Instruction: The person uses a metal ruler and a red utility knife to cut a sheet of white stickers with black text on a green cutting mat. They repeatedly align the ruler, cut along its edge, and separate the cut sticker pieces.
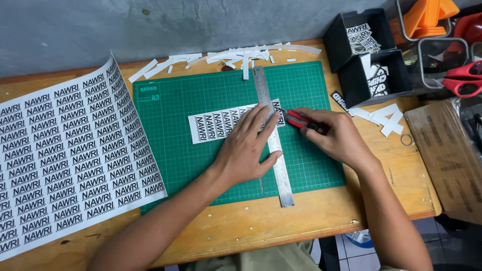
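Left hand: we see the left hand point(247, 146) spread flat, palm down; its fingers press on the steel ruler point(272, 135) and on the printed label strip point(228, 123) beneath.
Right hand: the right hand point(335, 136) is closed around a red and black utility knife point(300, 120); the knife tip meets the right edge of the ruler, just beside the end of the strip.
Steel ruler: we find it lying lengthwise across the green cutting mat point(201, 100), slightly tilted; its near end overhangs the mat onto the counter point(281, 226); it crosses the right end of the strip.
Printed label strip: a white strip with rows of black lettering; it lies near the middle of the mat, running from the left up toward the ruler.
Cutting mat: a green gridded mat resting on the wooden counter, between both forearms.
Large printed sheet: a white sheet point(65, 155) covered in repeated black labels; it lies to the left of the mat and overlaps its left edge; its far corner curls upward.
Paper offcuts: narrow white trimmings point(226, 56) are scattered along the far edge of the mat.
Black boxes: two open black boxes point(366, 60) stand at the far right of the counter; we see cut labels inside them.
Scissors: red-handled scissors point(464, 78) lie at the right edge, well apart from both hands.
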